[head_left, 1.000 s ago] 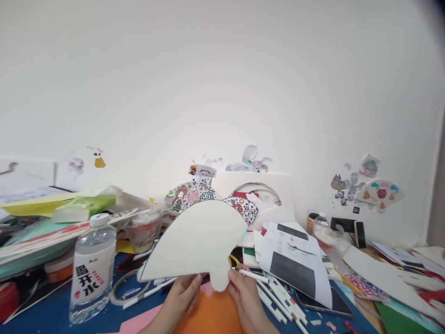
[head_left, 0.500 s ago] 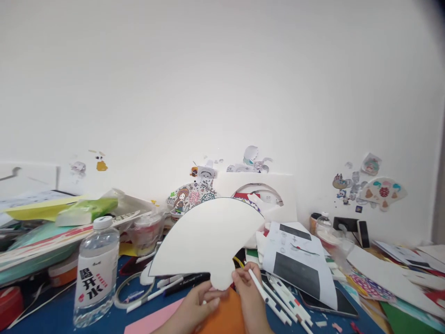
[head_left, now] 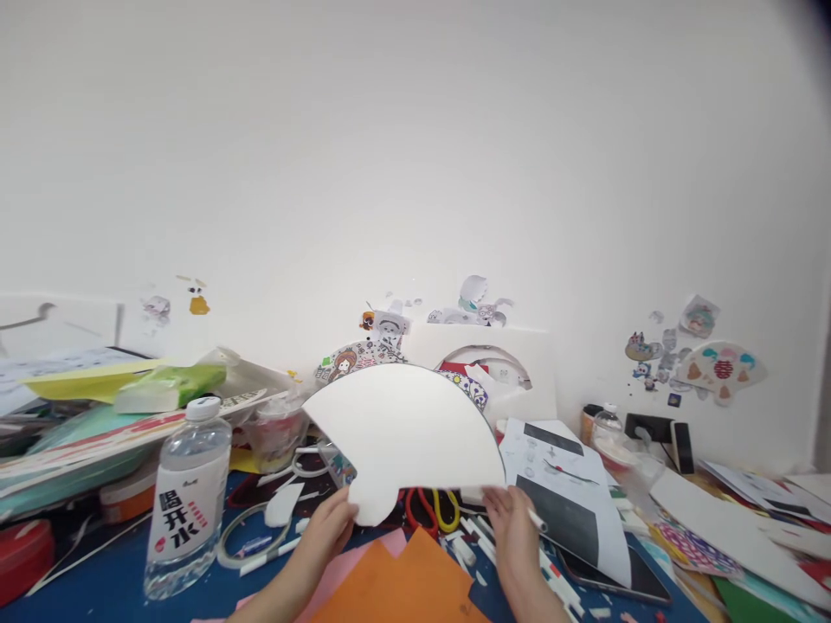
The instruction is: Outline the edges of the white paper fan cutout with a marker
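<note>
White wall [head_left: 402, 156] backs a crowded blue tabletop [head_left: 110, 584]. Near the middle, held up above the clutter, is a blank white fan-shaped board [head_left: 415, 428], its curved edge uppermost and its short rounded tab at the lower left. Both hands are closed on its lower edge: the left hand [head_left: 332, 519] pinches it beside the tab, and the right hand [head_left: 510, 515] grips the right corner, a white marker [head_left: 537, 521] poking out by its fingers. So the board spans the space between the hands and rises on their far side. Right below it lie scissors [head_left: 447, 512] with red and yellow handles, partly covered by it, and nearer, an orange sheet [head_left: 402, 584] over a pink one [head_left: 325, 571]. More white markers [head_left: 480, 538] scatter close to the right hand; past them, a printed sheet [head_left: 555, 510] overlaps a phone [head_left: 649, 584]. Left of the left hand are a tape roll [head_left: 227, 558] and a labelled water bottle [head_left: 190, 502]. Behind, the board partly hides a decorated fan [head_left: 344, 362] and a white panel [head_left: 536, 359] with a curved cut-out. Far right, another decorated fan [head_left: 720, 370] stands out against the wall.
</note>
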`<action>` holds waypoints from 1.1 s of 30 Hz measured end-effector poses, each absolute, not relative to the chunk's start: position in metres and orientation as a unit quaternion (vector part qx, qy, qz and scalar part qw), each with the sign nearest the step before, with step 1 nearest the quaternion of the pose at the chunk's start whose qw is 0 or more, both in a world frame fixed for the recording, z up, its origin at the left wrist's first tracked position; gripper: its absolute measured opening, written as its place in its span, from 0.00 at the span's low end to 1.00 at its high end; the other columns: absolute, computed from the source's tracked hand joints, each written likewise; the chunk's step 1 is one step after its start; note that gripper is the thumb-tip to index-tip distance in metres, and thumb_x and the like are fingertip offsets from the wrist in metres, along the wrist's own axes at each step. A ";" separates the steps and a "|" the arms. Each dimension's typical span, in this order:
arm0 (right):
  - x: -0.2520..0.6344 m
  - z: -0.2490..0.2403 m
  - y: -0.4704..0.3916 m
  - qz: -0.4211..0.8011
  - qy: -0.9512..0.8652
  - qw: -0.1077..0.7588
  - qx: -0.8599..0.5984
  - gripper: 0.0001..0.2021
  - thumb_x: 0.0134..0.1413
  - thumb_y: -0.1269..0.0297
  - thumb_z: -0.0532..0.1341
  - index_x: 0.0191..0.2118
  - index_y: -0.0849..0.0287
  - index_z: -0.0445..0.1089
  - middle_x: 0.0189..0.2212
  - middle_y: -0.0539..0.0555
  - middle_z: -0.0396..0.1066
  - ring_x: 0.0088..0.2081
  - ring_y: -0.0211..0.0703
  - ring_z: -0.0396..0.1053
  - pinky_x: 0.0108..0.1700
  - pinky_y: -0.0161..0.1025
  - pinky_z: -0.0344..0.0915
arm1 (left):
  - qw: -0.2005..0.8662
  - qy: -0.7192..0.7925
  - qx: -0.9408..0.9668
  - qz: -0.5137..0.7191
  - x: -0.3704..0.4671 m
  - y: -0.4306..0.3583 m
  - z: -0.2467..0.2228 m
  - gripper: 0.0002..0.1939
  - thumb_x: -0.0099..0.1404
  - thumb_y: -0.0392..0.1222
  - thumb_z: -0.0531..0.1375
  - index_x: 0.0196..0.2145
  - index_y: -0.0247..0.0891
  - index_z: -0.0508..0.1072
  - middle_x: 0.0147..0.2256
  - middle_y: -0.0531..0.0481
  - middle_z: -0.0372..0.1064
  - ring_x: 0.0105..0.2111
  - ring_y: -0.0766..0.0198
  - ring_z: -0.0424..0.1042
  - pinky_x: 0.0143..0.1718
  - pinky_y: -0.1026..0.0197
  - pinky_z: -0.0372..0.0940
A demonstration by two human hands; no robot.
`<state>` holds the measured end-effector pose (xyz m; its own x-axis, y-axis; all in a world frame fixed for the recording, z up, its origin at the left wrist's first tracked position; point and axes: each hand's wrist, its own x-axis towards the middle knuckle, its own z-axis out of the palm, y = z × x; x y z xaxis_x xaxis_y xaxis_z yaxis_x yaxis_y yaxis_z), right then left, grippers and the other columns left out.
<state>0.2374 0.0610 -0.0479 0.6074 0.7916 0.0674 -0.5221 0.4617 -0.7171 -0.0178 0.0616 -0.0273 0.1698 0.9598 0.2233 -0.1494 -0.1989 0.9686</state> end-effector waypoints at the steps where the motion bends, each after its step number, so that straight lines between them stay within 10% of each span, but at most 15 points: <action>1: 0.248 -0.045 0.064 0.402 -0.192 0.831 -0.332 0.14 0.43 0.59 0.62 0.34 0.53 0.57 0.26 0.48 0.76 0.34 0.46 0.76 0.39 0.42 0.70 | 0.523 0.363 0.559 0.531 -0.021 0.063 -0.026 0.11 0.42 0.48 0.56 0.23 0.40 0.64 0.11 0.63 0.44 0.13 0.74 0.38 0.20 0.64 0.34; 19: 0.241 -0.038 0.038 0.362 -0.491 0.613 -0.501 0.15 0.41 0.60 0.63 0.30 0.54 0.54 0.18 0.40 0.54 0.21 0.36 0.57 0.26 0.32 0.55 | 0.600 0.356 0.526 0.486 -0.025 0.064 -0.045 0.17 0.60 0.55 0.51 0.31 0.37 0.66 0.08 0.64 0.43 0.13 0.72 0.38 0.18 0.63 0.35; 28: 0.238 -0.021 0.025 0.058 -0.606 0.600 -0.519 0.15 0.59 0.50 0.50 0.39 0.56 0.65 0.33 0.55 0.68 0.36 0.48 0.66 0.39 0.43 0.60 | 0.582 0.396 0.519 0.486 -0.027 0.066 -0.037 0.22 0.54 0.53 0.59 0.42 0.38 0.60 0.14 0.65 0.52 0.13 0.76 0.38 0.17 0.66 0.35; 33: 0.213 -0.018 0.012 0.315 -0.638 0.567 -0.416 0.19 0.57 0.47 0.52 0.38 0.58 0.70 0.26 0.52 0.68 0.25 0.41 0.64 0.32 0.40 0.62 | 0.631 0.390 0.538 0.401 -0.013 0.054 -0.041 0.23 0.52 0.54 0.61 0.40 0.40 0.59 0.13 0.64 0.54 0.12 0.77 0.38 0.16 0.66 0.33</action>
<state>0.2128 0.0120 -0.0179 -0.0123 0.8875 0.4606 0.1729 0.4556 -0.8732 -0.0134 0.0543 -0.0410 0.3743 0.9254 -0.0598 -0.0864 0.0990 0.9913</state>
